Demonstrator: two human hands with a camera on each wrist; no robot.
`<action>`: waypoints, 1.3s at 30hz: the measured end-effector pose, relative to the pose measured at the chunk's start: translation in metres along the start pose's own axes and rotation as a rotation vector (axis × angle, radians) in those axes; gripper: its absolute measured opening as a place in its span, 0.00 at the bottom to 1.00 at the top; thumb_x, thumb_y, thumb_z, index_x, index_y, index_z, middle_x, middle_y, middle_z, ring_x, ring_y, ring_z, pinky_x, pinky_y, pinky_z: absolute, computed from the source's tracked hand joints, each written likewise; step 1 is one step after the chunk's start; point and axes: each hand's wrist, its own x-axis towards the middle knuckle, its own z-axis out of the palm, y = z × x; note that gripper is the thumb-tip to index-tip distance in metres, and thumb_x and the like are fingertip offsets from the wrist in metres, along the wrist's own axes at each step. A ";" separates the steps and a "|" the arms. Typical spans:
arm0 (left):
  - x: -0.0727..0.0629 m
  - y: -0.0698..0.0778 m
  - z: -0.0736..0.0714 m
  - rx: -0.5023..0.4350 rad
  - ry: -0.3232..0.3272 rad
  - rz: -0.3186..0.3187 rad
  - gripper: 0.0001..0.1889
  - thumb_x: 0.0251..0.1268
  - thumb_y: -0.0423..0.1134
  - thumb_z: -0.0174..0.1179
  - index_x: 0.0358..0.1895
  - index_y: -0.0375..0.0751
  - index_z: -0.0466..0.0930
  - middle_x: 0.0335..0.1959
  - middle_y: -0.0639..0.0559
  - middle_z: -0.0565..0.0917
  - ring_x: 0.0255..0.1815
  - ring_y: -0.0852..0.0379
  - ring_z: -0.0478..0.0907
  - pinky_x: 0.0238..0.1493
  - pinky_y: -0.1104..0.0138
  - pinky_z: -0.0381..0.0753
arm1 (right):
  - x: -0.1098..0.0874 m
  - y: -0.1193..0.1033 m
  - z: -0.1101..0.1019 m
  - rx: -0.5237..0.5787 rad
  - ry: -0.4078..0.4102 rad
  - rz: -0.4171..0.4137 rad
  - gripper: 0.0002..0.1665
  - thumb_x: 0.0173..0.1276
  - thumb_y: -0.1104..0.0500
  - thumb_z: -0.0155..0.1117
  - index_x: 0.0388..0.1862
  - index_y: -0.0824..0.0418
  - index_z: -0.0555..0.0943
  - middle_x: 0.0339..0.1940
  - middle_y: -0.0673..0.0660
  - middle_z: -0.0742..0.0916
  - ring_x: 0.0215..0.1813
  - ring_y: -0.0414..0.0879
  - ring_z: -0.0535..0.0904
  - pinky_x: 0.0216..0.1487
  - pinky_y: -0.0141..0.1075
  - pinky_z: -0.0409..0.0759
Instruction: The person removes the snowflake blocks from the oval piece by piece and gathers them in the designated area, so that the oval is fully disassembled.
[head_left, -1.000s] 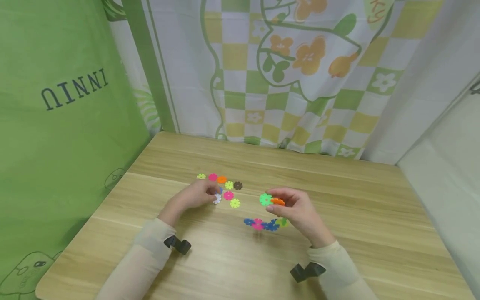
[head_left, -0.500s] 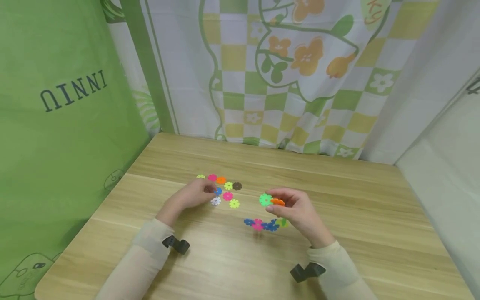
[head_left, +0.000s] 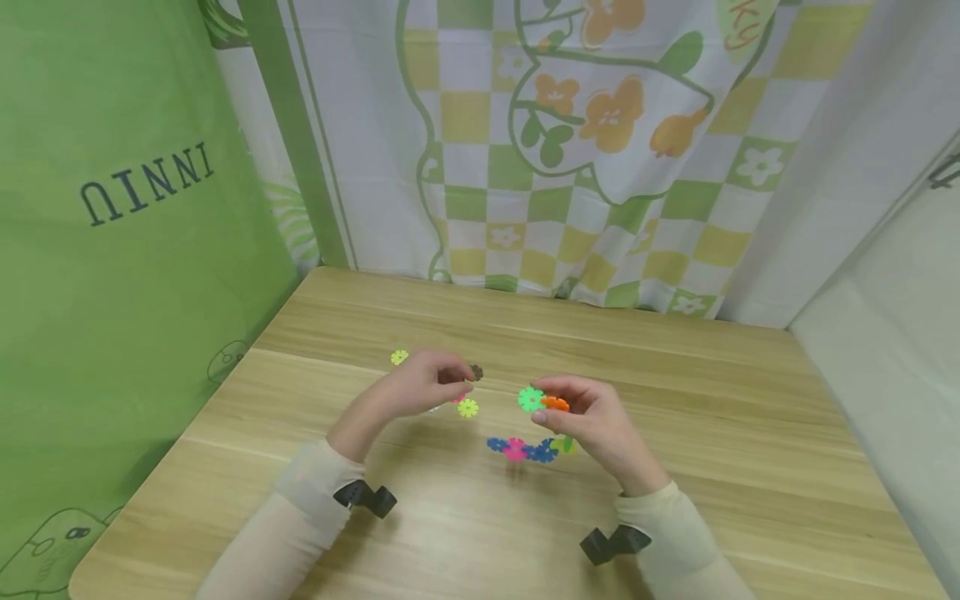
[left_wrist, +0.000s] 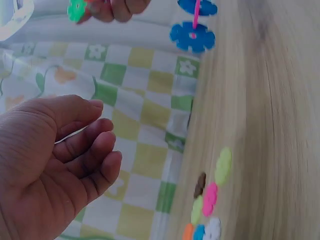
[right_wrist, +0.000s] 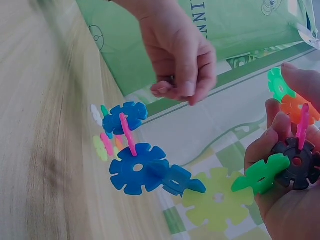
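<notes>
My right hand (head_left: 588, 421) grips a chain of interlocked flower-shaped snowflake discs, a green disc (head_left: 532, 399) and an orange disc (head_left: 557, 403) at its fingertips. The chain curls round below the hand, through a black disc (right_wrist: 296, 162), a pale yellow disc (right_wrist: 218, 198) and blue discs (right_wrist: 135, 170) joined by a pink one (right_wrist: 128, 134). My left hand (head_left: 423, 383) hovers over loose discs on the table, fingers loosely bent; the left wrist view shows nothing between thumb and fingers. Several loose discs are partly hidden beneath it.
On the wooden table (head_left: 675, 367) lie a yellow disc (head_left: 400, 357) left of the left hand, a brown disc (head_left: 477, 372) by its fingertips and another yellow one (head_left: 468, 407) just in front. A checked curtain (head_left: 540, 208) hangs behind; green fabric (head_left: 135, 275) covers the left side.
My left hand has left the white and blue discs and moved right over the loose pieces, covering several. My right hand and its chain have stayed nearly still.
</notes>
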 end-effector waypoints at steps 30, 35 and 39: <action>0.010 0.056 0.036 -0.249 0.100 0.408 0.07 0.61 0.23 0.64 0.40 0.33 0.85 0.37 0.47 0.87 0.36 0.58 0.82 0.40 0.64 0.83 | -0.001 0.000 0.001 -0.001 -0.031 -0.063 0.21 0.66 0.63 0.69 0.57 0.66 0.79 0.43 0.62 0.85 0.33 0.45 0.77 0.34 0.38 0.80; 0.008 0.053 0.034 -0.355 0.142 0.390 0.06 0.63 0.26 0.64 0.41 0.34 0.85 0.39 0.47 0.87 0.40 0.54 0.84 0.47 0.55 0.83 | -0.002 -0.001 0.002 0.020 -0.025 -0.069 0.22 0.68 0.62 0.67 0.60 0.66 0.78 0.46 0.62 0.85 0.41 0.49 0.81 0.43 0.40 0.83; 0.007 0.051 0.031 -0.395 0.181 0.381 0.05 0.64 0.27 0.64 0.41 0.34 0.85 0.40 0.47 0.86 0.41 0.53 0.83 0.47 0.53 0.82 | -0.001 -0.002 0.002 0.030 -0.010 -0.090 0.18 0.70 0.62 0.64 0.57 0.67 0.79 0.45 0.61 0.85 0.44 0.51 0.81 0.47 0.40 0.82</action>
